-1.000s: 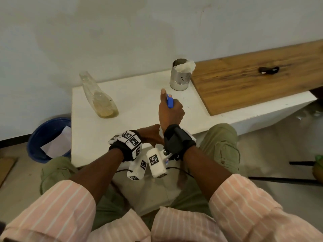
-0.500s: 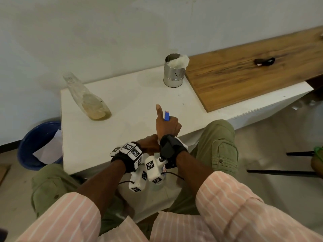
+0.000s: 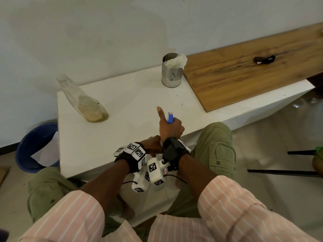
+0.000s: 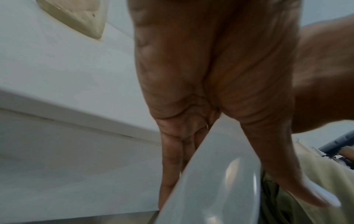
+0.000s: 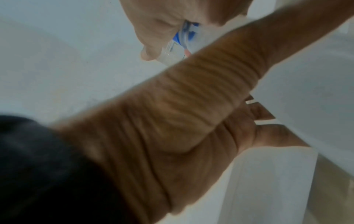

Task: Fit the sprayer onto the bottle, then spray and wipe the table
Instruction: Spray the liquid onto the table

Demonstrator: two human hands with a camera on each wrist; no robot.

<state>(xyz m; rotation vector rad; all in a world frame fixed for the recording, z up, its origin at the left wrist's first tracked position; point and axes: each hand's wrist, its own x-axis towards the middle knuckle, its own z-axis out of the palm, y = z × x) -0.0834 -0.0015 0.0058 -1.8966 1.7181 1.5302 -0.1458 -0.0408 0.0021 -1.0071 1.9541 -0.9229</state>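
Observation:
My right hand (image 3: 170, 127) grips the sprayer (image 3: 170, 117) at the white table's (image 3: 122, 105) front edge, thumb pointing up; only its blue tip shows above my fist. The right wrist view shows the sprayer's (image 5: 184, 36) blue and clear parts inside my curled fingers. Just below and left, my left hand (image 3: 152, 144) holds the white bottle (image 4: 216, 174), fingers on one side and thumb on the other. In the head view my wrists hide the bottle. Where sprayer and bottle meet is out of sight.
A steel can (image 3: 172, 75) holding a white cloth (image 3: 176, 61) stands at the table's back. A clear bottle (image 3: 87, 105) with yellowish liquid sits at the left. A wooden board (image 3: 244, 74) with a small black object (image 3: 264, 59) covers the right. A blue bin (image 3: 35, 149) stands on the floor.
Both hands, with sprayer and bottle, have come down and back toward the table's front edge. Neither grip has changed.

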